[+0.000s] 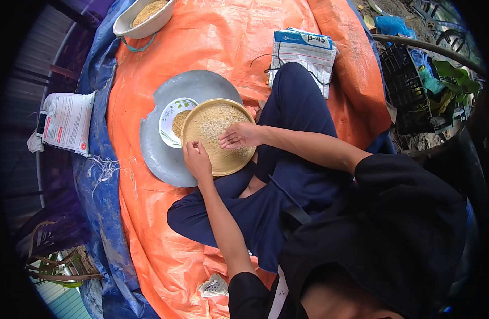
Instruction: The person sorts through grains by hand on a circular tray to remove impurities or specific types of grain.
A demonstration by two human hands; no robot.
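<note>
Grain tray [229, 171], left hand [196, 158] gripping rim, right hand [239, 136] spread inside

A white basin [143, 29] of grain sits on the orange tarp [212, 42], with a folded sack [303, 53] and a black crate [406, 74] farther right.

left hand [197, 159] curled, seemingly gripping | right hand [240, 135] fingers spread, palm down

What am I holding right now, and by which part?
The left hand grips the round tray by its rim; the right hand rests on the grain, holding nothing.
</note>
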